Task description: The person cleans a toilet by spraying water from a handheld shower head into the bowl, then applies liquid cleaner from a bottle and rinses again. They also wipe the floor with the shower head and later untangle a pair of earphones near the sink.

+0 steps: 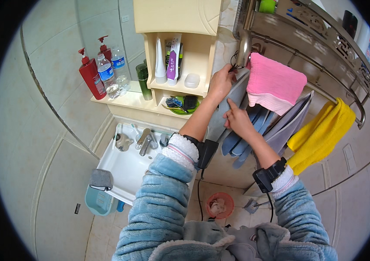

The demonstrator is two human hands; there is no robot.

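Observation:
My left hand (pixel 220 83) is raised to the near end of the metal towel rack (pixel 244 49), its fingertips pinched at a thin black cord loop (pixel 235 65). Just below and to the right, my right hand (pixel 237 119) has its index finger extended against a hanging grey-blue cloth (pixel 220 114); its other fingers are partly curled, and whether they grip the cloth is not clear. A pink towel (pixel 276 81) hangs beside both hands. Blue and grey cloths (pixel 282 130) hang below it, with a yellow towel (pixel 325 133) farther right.
At the left is a white washbasin (pixel 123 173) with a faucet (pixel 145 140). Above it, a cream cabinet (pixel 178 19) and ledge hold tubes, a red pump bottle (pixel 93 76) and a water bottle (pixel 106 75). A pink wastebasket (pixel 229 204) stands on the floor. Cables hang from both wrist devices.

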